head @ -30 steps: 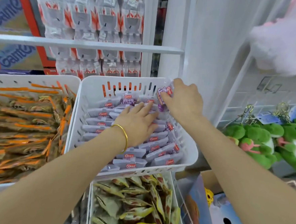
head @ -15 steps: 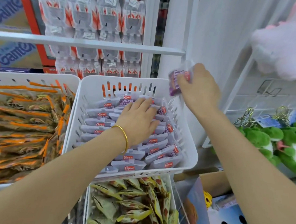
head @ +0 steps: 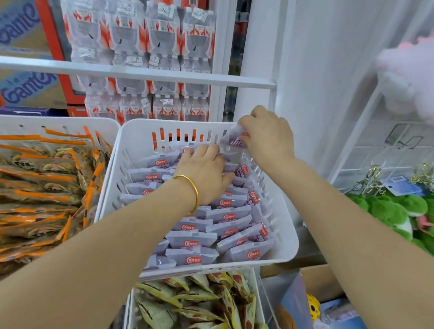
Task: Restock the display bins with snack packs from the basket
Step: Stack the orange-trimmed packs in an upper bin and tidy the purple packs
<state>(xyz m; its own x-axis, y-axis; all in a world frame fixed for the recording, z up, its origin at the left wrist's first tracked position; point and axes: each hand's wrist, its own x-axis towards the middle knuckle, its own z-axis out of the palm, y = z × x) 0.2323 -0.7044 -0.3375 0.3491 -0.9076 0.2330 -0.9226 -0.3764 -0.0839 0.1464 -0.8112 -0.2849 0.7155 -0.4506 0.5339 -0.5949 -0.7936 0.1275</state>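
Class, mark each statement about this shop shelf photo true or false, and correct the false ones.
1. The right hand pinches a purple snack pack over the white bin's far right corner. True.
2. The left hand's wrist bears a silver watch. False: a gold bangle.
3. The bin on the left holds orange-edged packs. True.
4. The lower bin holds plush frogs. False: yellow-green packs; the frogs lie at right.

We are looking forward and down through one wide-angle camera worn on the head, standing close over the white display bin (head: 135, 138), facing the stacked bottle packs (head: 147, 38) behind it.
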